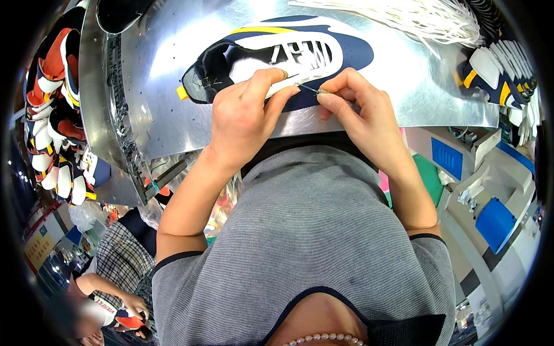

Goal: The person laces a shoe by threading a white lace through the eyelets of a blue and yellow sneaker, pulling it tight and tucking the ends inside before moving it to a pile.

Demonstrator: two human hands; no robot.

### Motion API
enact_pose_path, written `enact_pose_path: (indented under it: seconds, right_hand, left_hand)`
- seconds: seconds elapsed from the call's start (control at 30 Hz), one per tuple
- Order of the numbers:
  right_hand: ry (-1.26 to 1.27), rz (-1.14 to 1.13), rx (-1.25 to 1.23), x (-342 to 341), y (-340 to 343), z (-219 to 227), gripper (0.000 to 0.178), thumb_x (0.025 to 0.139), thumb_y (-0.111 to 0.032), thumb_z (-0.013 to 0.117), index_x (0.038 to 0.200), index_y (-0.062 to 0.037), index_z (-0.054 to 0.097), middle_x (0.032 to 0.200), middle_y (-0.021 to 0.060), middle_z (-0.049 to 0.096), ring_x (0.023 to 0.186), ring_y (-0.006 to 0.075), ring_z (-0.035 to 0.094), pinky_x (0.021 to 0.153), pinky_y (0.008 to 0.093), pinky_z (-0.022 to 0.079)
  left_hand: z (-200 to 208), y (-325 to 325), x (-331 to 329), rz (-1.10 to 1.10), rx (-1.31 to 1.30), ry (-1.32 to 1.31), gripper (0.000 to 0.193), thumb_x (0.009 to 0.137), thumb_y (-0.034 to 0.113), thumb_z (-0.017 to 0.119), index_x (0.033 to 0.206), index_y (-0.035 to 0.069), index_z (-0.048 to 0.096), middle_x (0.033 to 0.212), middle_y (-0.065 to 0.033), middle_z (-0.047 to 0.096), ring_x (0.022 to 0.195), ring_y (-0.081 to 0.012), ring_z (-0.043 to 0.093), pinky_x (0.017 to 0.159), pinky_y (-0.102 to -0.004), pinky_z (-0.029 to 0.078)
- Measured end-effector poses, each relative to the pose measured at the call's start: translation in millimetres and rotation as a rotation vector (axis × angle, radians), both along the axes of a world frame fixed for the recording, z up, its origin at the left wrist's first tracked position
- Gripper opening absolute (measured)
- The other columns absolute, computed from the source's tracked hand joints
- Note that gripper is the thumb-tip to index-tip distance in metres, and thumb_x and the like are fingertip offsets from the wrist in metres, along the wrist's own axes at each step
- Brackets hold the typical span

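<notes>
A navy, white and yellow shoe upper [323,46] lies flat on a shiny metal worktable [167,86]. My left hand [245,115] presses down on its near edge, fingers curled over the white part. My right hand [360,106] pinches a thin metal tool [309,89] whose tip touches the upper next to my left fingers.
A bundle of white laces [415,17] lies at the table's far right. More shoe uppers are stacked at the left [55,104] and right [496,75]. Blue and white machines [479,190] stand at lower right. Another person in a checked shirt [118,259] works at lower left.
</notes>
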State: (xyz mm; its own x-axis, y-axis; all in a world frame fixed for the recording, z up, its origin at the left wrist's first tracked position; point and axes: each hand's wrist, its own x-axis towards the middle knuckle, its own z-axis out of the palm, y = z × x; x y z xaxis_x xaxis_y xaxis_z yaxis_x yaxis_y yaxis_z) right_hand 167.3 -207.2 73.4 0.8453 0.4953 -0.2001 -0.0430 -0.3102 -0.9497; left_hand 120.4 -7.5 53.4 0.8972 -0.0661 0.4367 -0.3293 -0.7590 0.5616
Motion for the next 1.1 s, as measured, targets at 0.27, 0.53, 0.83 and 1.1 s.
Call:
enact_pose_path:
  seconds: [0.27, 0.53, 0.83, 1.1]
  right_hand:
    - [0.019, 0.007, -0.027, 2, 11, -6, 0.016, 0.095, -0.013, 0.064, 0.092, 0.0012, 0.059, 0.072, 0.0105, 0.068, 0.064, 0.0192, 0.066, 0.061, 0.0316, 0.051]
    - [0.031, -0.008, 0.015, 0, 31, -11, 0.015, 0.094, -0.013, 0.062, 0.088, 0.0003, 0.058, 0.067, 0.0105, 0.065, 0.061, 0.0227, 0.065, 0.059, 0.0349, 0.05]
    - [-0.034, 0.035, -0.105, -7, 17, -9, 0.016, 0.096, -0.016, 0.059, 0.091, -0.0013, 0.057, 0.071, 0.0196, 0.065, 0.068, 0.0398, 0.065, 0.064, 0.0454, 0.051]
    - [-0.433, -0.066, -0.094, 37, -24, 17, 0.023, 0.091, -0.018, 0.07, 0.108, -0.0029, 0.065, 0.077, 0.0107, 0.066, 0.068, 0.018, 0.064, 0.066, 0.0282, 0.051]
  left_hand:
    - [1, 8, -5, -0.059, 0.069, 0.029, 0.027, 0.081, 0.008, 0.082, 0.1, 0.001, 0.064, 0.086, -0.012, 0.072, 0.068, -0.0239, 0.071, 0.059, -0.0295, 0.053]
    - [-11, 11, -5, -0.117, 0.052, -0.156, 0.025, 0.084, 0.004, 0.075, 0.104, -0.001, 0.062, 0.081, -0.0115, 0.069, 0.059, -0.025, 0.063, 0.052, -0.0329, 0.049]
    - [-6, -1, -13, -0.245, 0.138, -0.092, 0.034, 0.083, 0.002, 0.077, 0.109, -0.001, 0.055, 0.093, -0.013, 0.071, 0.068, -0.0284, 0.068, 0.058, -0.0337, 0.053]
    - [19, 2, -16, -0.06, -0.008, 0.341, 0.031, 0.088, 0.004, 0.073, 0.114, 0.002, 0.057, 0.103, -0.0138, 0.069, 0.085, -0.0273, 0.07, 0.072, -0.0326, 0.054]
